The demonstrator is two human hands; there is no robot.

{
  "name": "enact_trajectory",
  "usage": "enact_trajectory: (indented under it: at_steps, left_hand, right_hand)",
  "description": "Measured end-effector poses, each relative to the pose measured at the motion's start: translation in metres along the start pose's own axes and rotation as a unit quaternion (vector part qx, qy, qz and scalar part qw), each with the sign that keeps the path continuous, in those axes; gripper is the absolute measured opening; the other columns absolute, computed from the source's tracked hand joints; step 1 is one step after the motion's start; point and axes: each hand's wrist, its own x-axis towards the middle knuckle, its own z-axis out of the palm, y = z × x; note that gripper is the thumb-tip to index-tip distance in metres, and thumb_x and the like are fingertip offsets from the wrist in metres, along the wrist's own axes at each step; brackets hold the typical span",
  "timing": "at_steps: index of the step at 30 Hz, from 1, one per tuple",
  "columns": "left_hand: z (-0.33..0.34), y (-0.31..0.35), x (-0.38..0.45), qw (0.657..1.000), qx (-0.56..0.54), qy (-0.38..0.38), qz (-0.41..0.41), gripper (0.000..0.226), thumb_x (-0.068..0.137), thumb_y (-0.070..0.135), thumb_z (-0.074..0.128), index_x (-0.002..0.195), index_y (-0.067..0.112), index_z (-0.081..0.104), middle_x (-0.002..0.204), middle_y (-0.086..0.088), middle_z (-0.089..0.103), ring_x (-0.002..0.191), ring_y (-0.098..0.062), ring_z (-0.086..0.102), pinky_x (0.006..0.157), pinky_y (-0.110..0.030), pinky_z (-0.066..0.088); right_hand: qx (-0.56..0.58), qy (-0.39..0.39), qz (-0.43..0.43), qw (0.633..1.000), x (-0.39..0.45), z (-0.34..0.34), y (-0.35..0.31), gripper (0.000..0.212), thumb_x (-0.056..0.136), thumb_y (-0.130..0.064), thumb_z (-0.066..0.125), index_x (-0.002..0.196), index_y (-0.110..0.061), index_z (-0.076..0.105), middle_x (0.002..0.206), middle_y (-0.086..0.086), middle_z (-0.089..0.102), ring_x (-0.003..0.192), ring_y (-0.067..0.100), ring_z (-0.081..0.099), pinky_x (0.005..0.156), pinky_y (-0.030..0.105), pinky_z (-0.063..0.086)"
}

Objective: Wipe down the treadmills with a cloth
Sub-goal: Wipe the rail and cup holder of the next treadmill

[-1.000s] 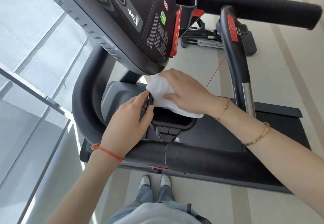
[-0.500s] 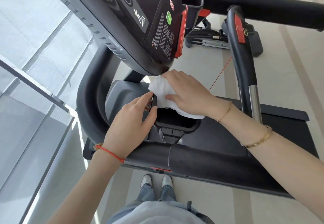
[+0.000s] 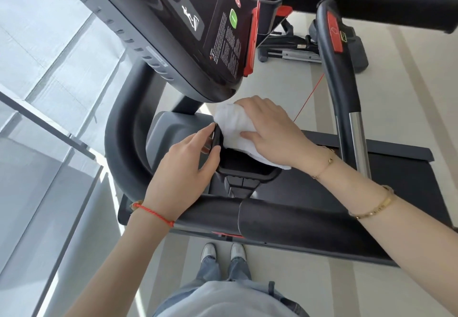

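Note:
A black treadmill with a padded side handrail (image 3: 285,220) stands before me, its console (image 3: 198,26) tilted overhead. Below the console sits a black tray-like holder (image 3: 247,170). My right hand (image 3: 270,130) grips a crumpled white cloth (image 3: 233,128) and presses it against the holder's far rim under the console. My left hand (image 3: 183,172) pinches the holder's left edge between thumb and fingers. The cloth's lower part hangs over the holder's right side.
A curved black upright (image 3: 119,143) runs left of the holder. A second handlebar with a red button (image 3: 334,31) and chrome section rises at right. Glass wall panels (image 3: 37,118) fill the left. Another machine's base (image 3: 290,53) stands beyond. My shoes (image 3: 223,252) are on the floor below.
My hands stay on the holder; the right hand with the cloth has shifted slightly along the rim. The camera view has drifted a little.

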Motion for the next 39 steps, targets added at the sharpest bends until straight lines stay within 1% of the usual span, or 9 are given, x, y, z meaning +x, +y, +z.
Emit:
enact_trajectory:
  at_steps: [4,7,14,22,25,29,33,36,39]
  left_hand:
    - [0.001,-0.002,0.0,1.0,-0.01,0.0,0.001,0.048,0.095,0.037,0.048,0.141,0.023,0.048,0.1,0.015,0.062,0.094,-0.002,0.059,0.086,-0.016,0.044]
    - [0.001,-0.001,0.0,1.0,-0.005,-0.001,0.001,0.048,0.096,0.037,0.048,0.141,0.022,0.048,0.1,0.014,0.062,0.095,-0.005,0.061,0.086,-0.017,0.044]
    - [0.0,-0.001,-0.001,1.0,-0.003,-0.009,0.0,0.05,0.097,0.037,0.047,0.144,0.021,0.045,0.104,0.008,0.066,0.094,-0.008,0.061,0.085,-0.022,0.049]
    - [0.001,0.001,0.0,1.0,0.007,-0.008,-0.002,0.049,0.097,0.038,0.047,0.144,0.023,0.045,0.104,0.009,0.066,0.093,-0.006,0.061,0.082,-0.017,0.044]
    - [0.0,0.001,0.0,1.0,0.004,-0.005,0.0,0.049,0.097,0.037,0.047,0.144,0.022,0.046,0.102,0.009,0.066,0.093,-0.006,0.061,0.083,-0.021,0.048]
    - [0.001,0.002,-0.001,1.0,-0.001,-0.004,-0.002,0.05,0.096,0.037,0.046,0.144,0.021,0.046,0.1,0.008,0.066,0.092,-0.007,0.061,0.084,-0.027,0.052]
    - [0.002,0.001,-0.001,1.0,0.001,0.003,-0.004,0.049,0.096,0.036,0.048,0.144,0.023,0.046,0.099,0.009,0.065,0.091,-0.006,0.061,0.084,-0.024,0.05]
    - [0.001,0.001,-0.001,1.0,-0.006,0.006,-0.003,0.048,0.095,0.035,0.05,0.142,0.024,0.048,0.096,0.015,0.063,0.093,-0.001,0.059,0.085,-0.017,0.046]
    - [0.001,0.0,-0.001,1.0,-0.007,0.006,-0.001,0.048,0.095,0.035,0.049,0.142,0.023,0.048,0.095,0.017,0.061,0.094,0.001,0.057,0.084,-0.011,0.041]
  right_hand:
    - [0.119,0.059,0.142,0.981,-0.041,0.006,0.001,0.06,0.095,-0.017,0.054,0.147,-0.018,0.023,0.14,0.004,0.032,0.121,0.017,0.033,0.097,0.023,0.024]
    - [0.23,0.068,0.226,0.944,-0.064,0.015,-0.014,0.069,0.094,-0.017,0.055,0.149,-0.022,0.013,0.136,-0.001,0.025,0.116,0.009,0.028,0.096,0.026,0.027]
    - [0.194,0.036,0.221,0.955,-0.026,0.0,-0.003,0.052,0.098,-0.018,0.052,0.143,-0.011,0.027,0.135,0.009,0.036,0.122,0.024,0.041,0.095,0.028,0.033]
    - [0.317,0.045,0.292,0.901,-0.074,0.012,-0.027,0.06,0.095,-0.023,0.053,0.144,-0.014,0.019,0.135,0.001,0.03,0.122,0.017,0.038,0.099,0.031,0.037]
    - [0.24,0.021,0.262,0.935,-0.047,0.004,-0.008,0.057,0.097,-0.021,0.053,0.141,-0.006,0.021,0.128,0.004,0.031,0.112,0.019,0.04,0.09,0.03,0.036]
    - [0.068,-0.036,0.105,0.991,0.0,-0.009,0.011,0.042,0.094,-0.022,0.059,0.128,-0.008,0.04,0.112,0.003,0.044,0.103,0.025,0.046,0.076,0.032,0.031]
    - [0.027,-0.048,-0.008,0.998,0.015,-0.004,0.009,0.043,0.092,-0.023,0.061,0.13,-0.013,0.042,0.126,0.004,0.05,0.112,0.023,0.045,0.088,0.035,0.036]
    - [0.05,-0.035,-0.001,0.998,0.001,-0.007,0.014,0.041,0.095,-0.021,0.058,0.131,-0.012,0.042,0.124,0.002,0.048,0.111,0.022,0.044,0.088,0.032,0.035]
    - [0.127,-0.038,0.088,0.987,-0.022,-0.009,0.022,0.039,0.098,-0.024,0.052,0.131,-0.008,0.038,0.12,0.005,0.045,0.109,0.024,0.047,0.09,0.036,0.04]
